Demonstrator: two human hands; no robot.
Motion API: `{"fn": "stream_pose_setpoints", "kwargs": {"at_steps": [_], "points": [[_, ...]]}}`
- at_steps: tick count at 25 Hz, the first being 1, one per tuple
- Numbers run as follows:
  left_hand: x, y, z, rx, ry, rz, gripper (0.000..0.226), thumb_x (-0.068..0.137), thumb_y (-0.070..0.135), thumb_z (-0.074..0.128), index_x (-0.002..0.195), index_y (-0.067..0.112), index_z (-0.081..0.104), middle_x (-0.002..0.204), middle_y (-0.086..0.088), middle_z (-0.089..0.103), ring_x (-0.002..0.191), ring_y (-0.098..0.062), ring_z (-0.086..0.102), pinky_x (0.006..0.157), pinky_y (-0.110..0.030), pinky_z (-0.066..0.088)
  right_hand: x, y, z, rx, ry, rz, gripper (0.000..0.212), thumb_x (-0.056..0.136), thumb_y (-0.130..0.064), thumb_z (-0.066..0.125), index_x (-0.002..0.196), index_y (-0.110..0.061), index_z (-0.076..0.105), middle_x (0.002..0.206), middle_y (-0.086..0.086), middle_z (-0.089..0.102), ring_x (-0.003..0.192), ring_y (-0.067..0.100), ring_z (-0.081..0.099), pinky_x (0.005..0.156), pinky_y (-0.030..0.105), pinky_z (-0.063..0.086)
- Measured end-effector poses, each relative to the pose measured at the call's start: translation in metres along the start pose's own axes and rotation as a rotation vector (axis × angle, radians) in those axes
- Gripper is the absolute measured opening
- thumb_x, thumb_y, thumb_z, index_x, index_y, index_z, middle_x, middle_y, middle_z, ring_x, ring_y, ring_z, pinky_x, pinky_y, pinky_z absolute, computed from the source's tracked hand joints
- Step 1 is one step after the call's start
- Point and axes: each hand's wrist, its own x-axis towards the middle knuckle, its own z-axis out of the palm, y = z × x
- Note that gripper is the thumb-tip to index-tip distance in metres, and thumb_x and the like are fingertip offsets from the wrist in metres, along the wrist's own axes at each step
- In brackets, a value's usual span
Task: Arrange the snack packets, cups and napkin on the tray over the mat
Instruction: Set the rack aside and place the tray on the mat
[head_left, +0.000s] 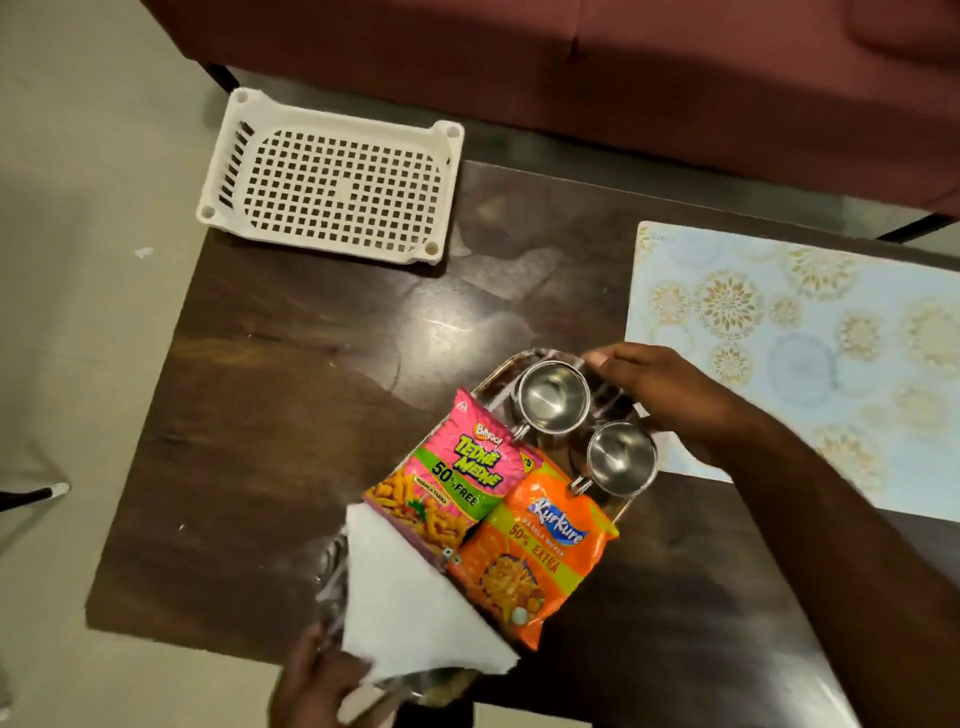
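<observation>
Both hands gripped the steel tray (493, 382): the right hand (654, 387) closed on its far rim, the left hand (311, 675) on its near edge beside the napkin (410, 597).

The tray (498, 382) sits on the counter (311, 374), and everything else is placed from it. On the tray, two cups (553, 397) (621, 457) stand side by side along its far right part, handles toward the packets. Nearer than the cups, two snack packets lie flat on it, one (457, 478) to the left and the other (535, 551) to the right, its edge overlapping the first. The napkin (410, 603) covers the tray's near left end. The mat (810, 353) lies on the counter to the tray's right, just beside it. A basket (332, 182) rests well beyond the tray to the left, at the counter's far corner. A sofa (623, 62) stands behind.
</observation>
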Motion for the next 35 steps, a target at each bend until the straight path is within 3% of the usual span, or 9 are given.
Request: {"fn": "stream_pose_setpoints", "kwargs": {"at_steps": [3,6,8,15,20,23,27,32,35], "points": [[-0.011,0.017,0.042,-0.022,-0.008,0.028,0.062,0.087,-0.019,0.042,0.136,0.017,0.054,0.122,-0.013,0.062,0.097,-0.042,0.059,0.075,-0.061,0.054,-0.032,0.046,-0.059,0.114,0.058,0.04,0.025,0.102,-0.039,0.054,0.105,-0.026,0.076,0.093,0.0,0.076,0.084,0.017,0.067,0.069,0.034,0.053],[-0.02,0.03,0.096,0.118,-0.089,0.14,0.054,0.086,-0.014,0.042,0.127,0.018,0.059,0.089,-0.009,0.07,0.064,-0.036,0.067,0.056,-0.049,0.058,-0.056,0.093,-0.116,0.223,0.133,0.084,0.024,0.102,-0.037,0.055,0.107,-0.025,0.076,0.101,0.005,0.076,0.089,0.022,0.07,0.068,0.034,0.055],[-0.024,0.03,0.143,0.252,-0.097,0.195,0.049,0.087,-0.006,0.045,0.126,0.019,0.061,0.081,-0.005,0.074,0.062,-0.032,0.065,0.065,-0.043,0.056,-0.073,0.128,-0.157,0.294,0.184,0.115,0.022,0.101,-0.034,0.056,0.104,-0.025,0.076,0.099,0.006,0.077,0.08,0.018,0.07,0.058,0.028,0.053],[-0.008,0.052,0.313,0.45,-0.239,0.294,0.046,0.082,0.001,0.05,0.121,0.017,0.066,0.101,-0.017,0.069,0.074,-0.032,0.063,0.053,-0.03,0.053,-0.084,0.205,-0.267,0.562,0.332,0.179,0.024,0.098,-0.031,0.057,0.088,-0.029,0.079,0.083,-0.001,0.076,0.074,0.016,0.07,0.06,0.033,0.058],[0.004,0.082,0.398,0.532,-0.246,0.42,0.034,0.076,0.008,0.06,0.103,0.024,0.071,0.106,-0.014,0.067,0.087,-0.03,0.064,0.058,-0.035,0.055,-0.056,0.218,-0.316,0.654,0.385,0.173,0.019,0.097,-0.031,0.058,0.109,-0.025,0.071,0.087,-0.003,0.071,0.074,0.014,0.069,0.059,0.031,0.058],[0.008,0.088,0.424,0.547,-0.199,0.432,0.042,0.075,0.009,0.063,0.113,0.027,0.067,0.113,-0.007,0.065,0.1,-0.03,0.064,0.057,-0.034,0.058,-0.038,0.214,-0.333,0.643,0.396,0.159,0.02,0.098,-0.03,0.056,0.111,-0.022,0.068,0.087,-0.002,0.068,0.077,0.015,0.066,0.064,0.033,0.056],[0.011,0.085,0.434,0.566,-0.135,0.413,0.039,0.078,0.007,0.062,0.112,0.025,0.066,0.113,-0.008,0.065,0.098,-0.029,0.063,0.053,-0.03,0.056,-0.023,0.21,-0.342,0.616,0.379,0.166,0.016,0.098,-0.03,0.055,0.101,-0.022,0.069,0.084,-0.002,0.068,0.077,0.015,0.065,0.071,0.037,0.057],[0.014,0.083,0.438,0.56,-0.107,0.407,0.048,0.078,0.009,0.062,0.124,0.022,0.063,0.11,-0.01,0.066,0.092,-0.029,0.064,0.048,-0.028,0.056,-0.012,0.211,-0.348,0.605,0.369,0.166,0.015,0.097,-0.032,0.057,0.092,-0.026,0.07,0.062,-0.012,0.071,0.07,0.011,0.067,0.062,0.032,0.056],[0.015,0.083,0.44,0.583,-0.097,0.421,0.046,0.078,0.009,0.061,0.122,0.021,0.063,0.106,-0.009,0.066,0.088,-0.027,0.065,0.052,-0.031,0.057,-0.008,0.213,-0.347,0.614,0.38,0.159,0.013,0.096,-0.032,0.058,0.097,-0.026,0.069,0.066,-0.011,0.072,0.075,0.013,0.067,0.062,0.032,0.056]]}}
